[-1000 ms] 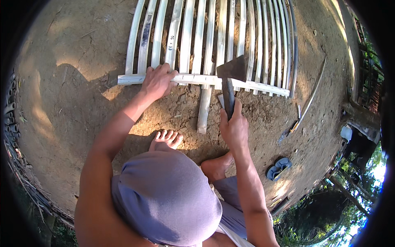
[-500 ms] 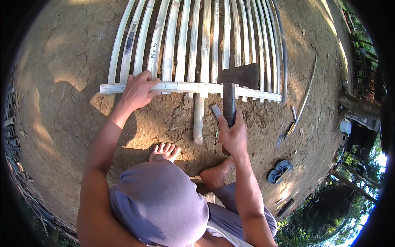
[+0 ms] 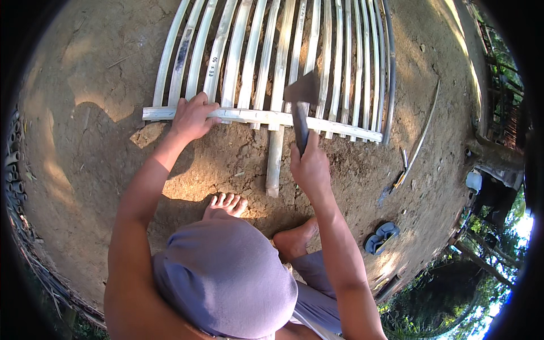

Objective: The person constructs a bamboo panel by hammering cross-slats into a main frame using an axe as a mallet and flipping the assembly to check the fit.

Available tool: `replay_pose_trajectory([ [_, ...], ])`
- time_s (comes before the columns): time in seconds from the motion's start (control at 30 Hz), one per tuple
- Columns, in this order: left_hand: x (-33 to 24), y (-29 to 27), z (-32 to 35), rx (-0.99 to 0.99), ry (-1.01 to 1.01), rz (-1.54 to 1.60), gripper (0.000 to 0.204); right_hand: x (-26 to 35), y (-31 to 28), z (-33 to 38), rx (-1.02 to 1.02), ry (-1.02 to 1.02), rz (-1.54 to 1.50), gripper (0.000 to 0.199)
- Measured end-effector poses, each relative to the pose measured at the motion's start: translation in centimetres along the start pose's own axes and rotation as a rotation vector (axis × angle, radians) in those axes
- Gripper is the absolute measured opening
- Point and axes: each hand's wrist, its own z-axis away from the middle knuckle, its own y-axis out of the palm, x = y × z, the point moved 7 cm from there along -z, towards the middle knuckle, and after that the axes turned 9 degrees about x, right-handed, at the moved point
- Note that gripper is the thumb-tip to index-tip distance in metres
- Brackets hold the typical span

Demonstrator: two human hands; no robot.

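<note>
A panel of pale bamboo slats (image 3: 232,73) lies on the ground in front of me, with a bamboo crosspiece (image 3: 249,115) running across its near ends. My left hand (image 3: 194,118) is closed around the crosspiece near its left end. In my right hand (image 3: 311,167) I grip the dark handle of a hatchet (image 3: 300,126). Its broad dark blade (image 3: 303,89) is over the slats right of the middle, beyond the crosspiece; whether it touches them I cannot tell. One longer bamboo piece (image 3: 274,164) sticks out toward me from under the crosspiece.
Bare brown soil (image 3: 96,153) surrounds the panel. A dark pole (image 3: 389,73) runs along its right side. Further right lie a thin curved strip (image 3: 422,133) and a pair of sandals (image 3: 382,238). My bare foot (image 3: 228,204) is near the longer piece. Cut bamboo tubes (image 3: 14,164) edge the far left.
My right hand and the hatchet have moved left and upward in view, and the blade has tilted. The small pale piece beside my right hand is out of sight. My left hand keeps its hold.
</note>
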Motion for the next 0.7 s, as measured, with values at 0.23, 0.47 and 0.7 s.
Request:
replay_pose_trajectory([
  [0.23, 1.1, -0.6, 1.0, -0.038, -0.004, -0.001, 0.045, 4.0, -7.1, 0.8, 0.042, -0.035, -0.027, 0.047],
  [0.47, 0.0, -0.1, 0.0, -0.023, 0.008, -0.032, 0.043, -3.5, 4.4, 1.0, 0.037, 0.049, -0.001, 0.054],
  [0.7, 0.5, 0.1, 0.4, 0.036, -0.026, -0.059, 0.042, -3.3, 5.2, 1.6, 0.055, 0.068, -0.067, 0.054],
])
